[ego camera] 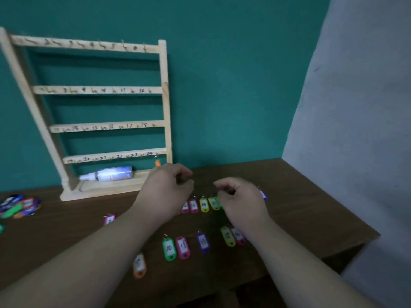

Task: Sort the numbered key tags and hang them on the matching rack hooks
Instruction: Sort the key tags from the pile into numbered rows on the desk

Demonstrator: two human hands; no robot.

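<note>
1. The left hand (165, 187) and right hand (241, 196) hover, fingers curled, over the far row of key tags (204, 205); whether either pinches one is unclear.
2. The wooden rack (106, 127) stands at ten o'clock on the surface (300, 207).
3. Lift one tag by its ring, check its number, then hook it.

the rack (165, 103) bears 15 to 18 and 20 to 24; the green tag (169, 248) probably 10.
</note>
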